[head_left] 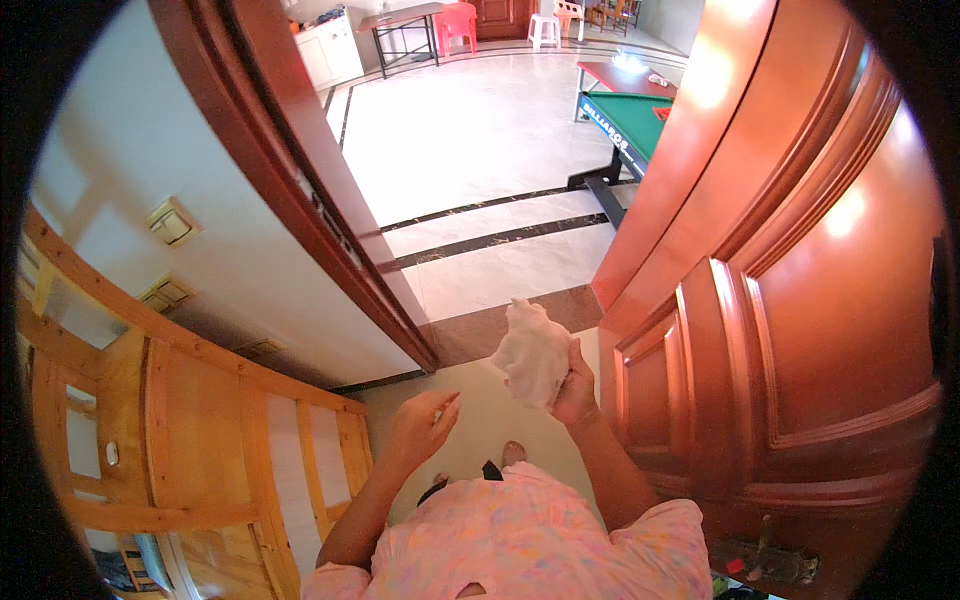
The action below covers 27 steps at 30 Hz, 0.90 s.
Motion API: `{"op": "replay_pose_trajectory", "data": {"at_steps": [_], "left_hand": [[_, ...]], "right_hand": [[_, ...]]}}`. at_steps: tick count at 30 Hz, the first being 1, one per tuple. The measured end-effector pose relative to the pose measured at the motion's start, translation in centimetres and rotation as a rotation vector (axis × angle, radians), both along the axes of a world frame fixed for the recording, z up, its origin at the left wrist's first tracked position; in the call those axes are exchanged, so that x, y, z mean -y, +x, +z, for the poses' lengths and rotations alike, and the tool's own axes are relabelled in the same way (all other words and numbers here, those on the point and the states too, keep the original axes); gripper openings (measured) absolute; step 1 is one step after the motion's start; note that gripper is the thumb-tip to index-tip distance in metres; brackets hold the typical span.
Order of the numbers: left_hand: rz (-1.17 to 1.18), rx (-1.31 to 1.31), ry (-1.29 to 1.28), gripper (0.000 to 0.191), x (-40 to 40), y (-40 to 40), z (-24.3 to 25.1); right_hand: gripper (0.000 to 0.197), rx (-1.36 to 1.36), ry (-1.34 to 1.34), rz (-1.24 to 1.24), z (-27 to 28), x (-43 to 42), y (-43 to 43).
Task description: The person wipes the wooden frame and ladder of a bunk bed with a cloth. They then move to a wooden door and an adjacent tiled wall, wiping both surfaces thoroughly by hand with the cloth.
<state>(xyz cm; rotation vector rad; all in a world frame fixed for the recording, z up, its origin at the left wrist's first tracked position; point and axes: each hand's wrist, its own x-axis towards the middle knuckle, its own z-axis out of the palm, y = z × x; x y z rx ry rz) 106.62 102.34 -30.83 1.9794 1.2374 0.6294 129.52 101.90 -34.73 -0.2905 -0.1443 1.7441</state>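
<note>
My right hand grips a crumpled white cloth by its lower right side, above the doorway's threshold. My left hand is raised at the lower middle with its fingers curled; nothing shows in it, though its palm is partly hidden. The two hands are apart. Beneath them lies a pale tiled floor, with part of my foot showing.
A reddish-brown panelled wooden door stands on the right, its frame on the left. A wooden bunk-like frame lines the left wall below switches. Beyond are a billiard table, a red chair and a white stool.
</note>
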Motion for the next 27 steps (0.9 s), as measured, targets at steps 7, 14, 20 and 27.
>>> {"op": "replay_pose_trajectory", "data": {"at_steps": [7,14,20,27], "left_hand": [[-0.141,0.303,-0.699,0.035,-4.6,9.1,-1.3],[-0.228,0.609,-0.87,0.032,-8.8,16.6,-1.6],[-0.346,0.583,-0.776,0.035,-12.6,20.0,-0.4],[-0.686,0.141,-0.971,0.042,-12.7,20.6,-2.1]], "right_hand": [[0.069,0.079,-0.043,-0.095,0.8,2.3,3.6],[0.071,0.182,0.01,-0.335,1.0,3.8,6.8],[0.068,0.169,0.024,-0.557,1.2,3.4,8.4],[0.064,0.217,-0.133,-0.629,0.9,1.7,7.2]]}}
